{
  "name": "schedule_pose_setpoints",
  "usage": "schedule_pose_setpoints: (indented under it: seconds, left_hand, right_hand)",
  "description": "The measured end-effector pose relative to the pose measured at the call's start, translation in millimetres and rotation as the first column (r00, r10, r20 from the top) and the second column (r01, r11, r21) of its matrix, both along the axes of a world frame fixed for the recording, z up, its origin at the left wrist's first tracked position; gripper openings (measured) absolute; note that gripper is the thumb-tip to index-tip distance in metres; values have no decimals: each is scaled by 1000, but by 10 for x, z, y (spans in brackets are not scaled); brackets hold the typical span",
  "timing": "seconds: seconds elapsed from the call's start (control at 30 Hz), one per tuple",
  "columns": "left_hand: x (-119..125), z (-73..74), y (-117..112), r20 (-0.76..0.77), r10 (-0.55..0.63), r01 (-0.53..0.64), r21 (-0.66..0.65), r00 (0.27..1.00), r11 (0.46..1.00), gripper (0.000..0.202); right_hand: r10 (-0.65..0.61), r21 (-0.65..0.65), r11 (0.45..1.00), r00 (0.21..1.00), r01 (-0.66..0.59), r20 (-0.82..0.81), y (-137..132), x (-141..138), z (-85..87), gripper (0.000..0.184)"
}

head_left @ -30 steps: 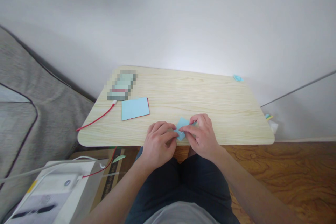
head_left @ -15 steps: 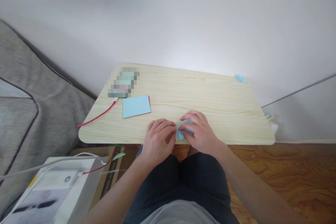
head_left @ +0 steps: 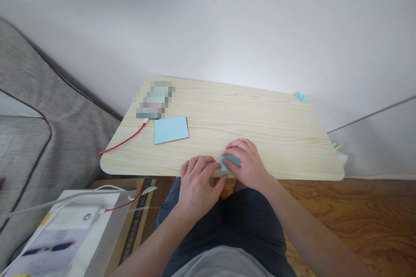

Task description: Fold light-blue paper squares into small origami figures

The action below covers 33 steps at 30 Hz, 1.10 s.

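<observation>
At the lower centre of the frame, my right hand (head_left: 244, 161) clamps the small blue paper (head_left: 232, 159) between thumb and fingers near the table's (head_left: 256, 114) front edge; my left hand (head_left: 199, 181), thumb and forefinger apart, rests just beside it.

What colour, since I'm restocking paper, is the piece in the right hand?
The paper is blue, seen best in the head view.

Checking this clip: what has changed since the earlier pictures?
The right hand has moved farther over the small blue paper, leaving less showing. The left hand has parted its thumb and index finger; whether it touches the paper is unclear. The paper stack and red cable stayed put.
</observation>
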<state>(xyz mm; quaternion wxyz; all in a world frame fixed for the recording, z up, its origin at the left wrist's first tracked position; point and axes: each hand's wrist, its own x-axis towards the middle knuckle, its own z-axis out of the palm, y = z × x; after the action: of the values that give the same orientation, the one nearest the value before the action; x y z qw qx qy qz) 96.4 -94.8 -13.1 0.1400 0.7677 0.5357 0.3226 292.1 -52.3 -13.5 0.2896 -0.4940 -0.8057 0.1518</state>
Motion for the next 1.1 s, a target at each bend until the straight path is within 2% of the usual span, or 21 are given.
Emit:
schedule_pose_setpoints:
  seconds: [0.13, 0.33, 0.47, 0.57, 0.63, 0.7, 0.77, 0.83, 0.87, 0.93, 1.0, 1.1]
  left_hand:
    - [57, -20, -10, 14, 8, -7, -17, 1000, 1000, 9]
    - [80, -38, -11, 34, -42, 42, 16, 999, 999, 9]
    - [51, -21, 23, 37, -63, 61, 46, 997, 997, 10]
    - [23, 41, 80, 94, -88, 84, 53, 992, 995, 9]
    - [15, 94, 135, 168, -118, 114, 34, 979, 993, 8]
    - [24, 140, 203, 289, -121, 129, -9, 950, 992, 9]
    - [53, 175, 283, 413, -38, 88, -102, 910, 991, 21]
    - [103, 195, 370, 533, 12, 112, -200, 846, 973, 39]
    - [133, 201, 413, 577, 17, 160, -255, 817, 954, 38]
    - [199, 201, 491, 651, 52, 229, -340, 757, 912, 30]
    - [260, 188, 551, 693, 90, 227, -353, 715, 908, 28]
    - [318, 146, 601, 726, 128, 191, -340, 676, 921, 25]
  right_hand:
    - [-14, 15, 1000, 1000, 14, -10, -21, -13, -23, 20]
    - [-34, 14, 999, 998, 35, -50, -60, -3, -19, 17]
    - [7, -7, 1000, 995, -8, -104, -108, 52, 83, 26]
    - [63, -5, 998, 989, -64, -134, -146, 119, 191, 36]
    - [68, -25, 997, 983, -74, -170, -159, 155, 248, 27]
    - [11, -127, 991, 964, -46, -266, -156, 170, 277, 15]
    - [-145, -291, 957, 898, 20, -415, -132, 162, 273, 13]
    - [-331, -442, 895, 762, 66, -557, -88, 134, 243, 22]
    - [-397, -492, 868, 683, 63, -613, -61, 114, 224, 25]
    - [-458, -539, 842, 530, 2, -714, -9, 69, 187, 28]
    - [-480, -557, 827, 414, -82, -773, 27, 25, 159, 27]
    - [-504, -569, 808, 322, -151, -801, 41, -19, 130, 24]
